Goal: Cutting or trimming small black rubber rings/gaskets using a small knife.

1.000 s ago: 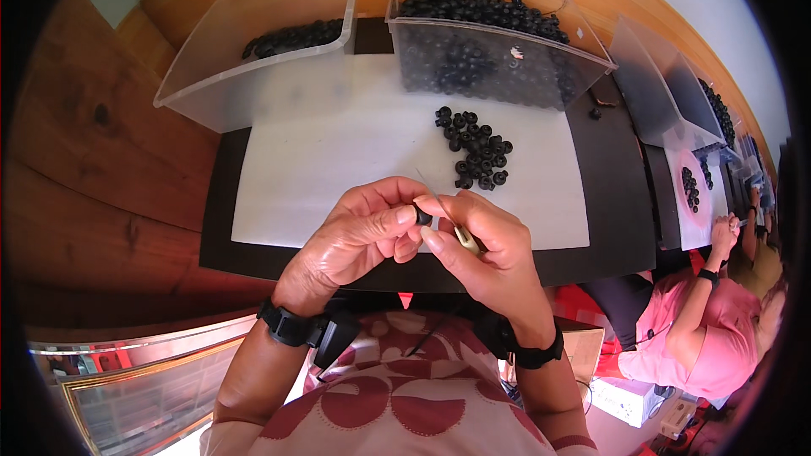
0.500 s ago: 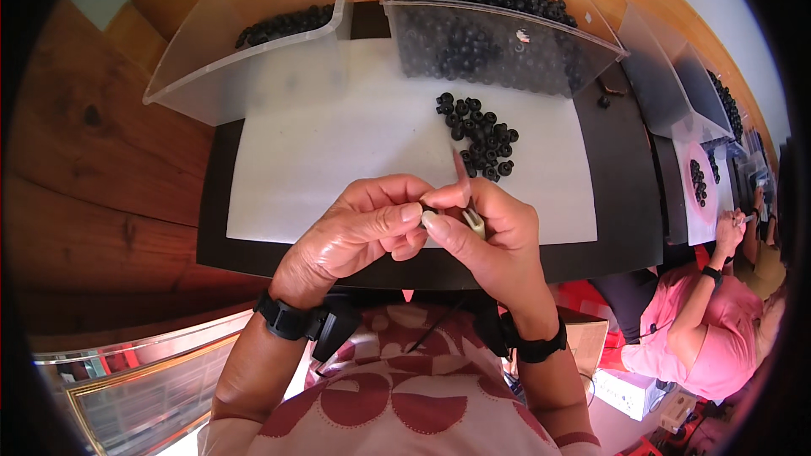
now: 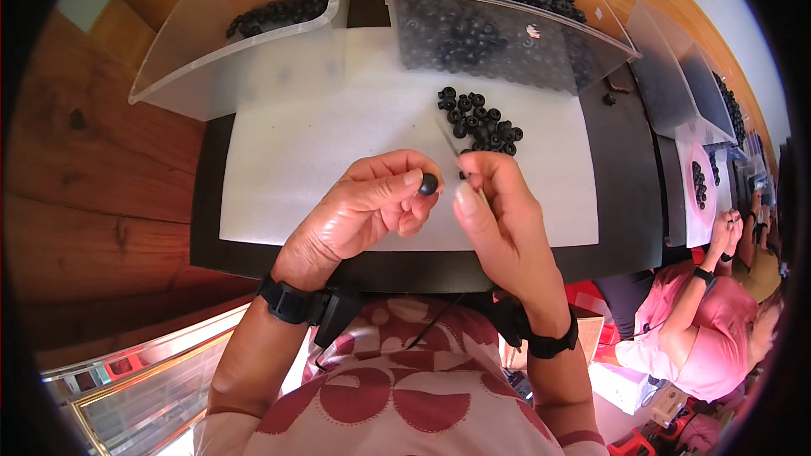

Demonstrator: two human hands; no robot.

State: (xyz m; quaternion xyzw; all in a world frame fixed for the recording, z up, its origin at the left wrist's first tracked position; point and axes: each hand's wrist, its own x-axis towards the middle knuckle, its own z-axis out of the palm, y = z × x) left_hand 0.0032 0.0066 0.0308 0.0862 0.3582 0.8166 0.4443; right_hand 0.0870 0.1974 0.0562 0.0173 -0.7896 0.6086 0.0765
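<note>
Between the thumb and fingers of my left hand (image 3: 359, 207) is a small round black part (image 3: 428, 184), smooth and shiny, perhaps rubber or plastic. My right hand (image 3: 507, 224), just to its right and apart from it, is closed around a small thin-bladed knife (image 3: 449, 137). The blade points away from me to the upper left; most of the handle is hidden by my fingers. Beyond my right hand, a loose pile of black ring-like parts (image 3: 477, 122) lies on a white sheet (image 3: 312, 131).
At the back stand a clear plastic bin (image 3: 507, 46) full of black parts and, left of it, another bin (image 3: 236, 67) with fewer. The dark table (image 3: 629, 194) borders the sheet. To the right, a co-worker in pink (image 3: 705, 329) sits by more bins (image 3: 676, 76).
My hands have drawn apart: the right hand with the knife moved right, off the black part. My left hand keeps the part, which now shows fully.
</note>
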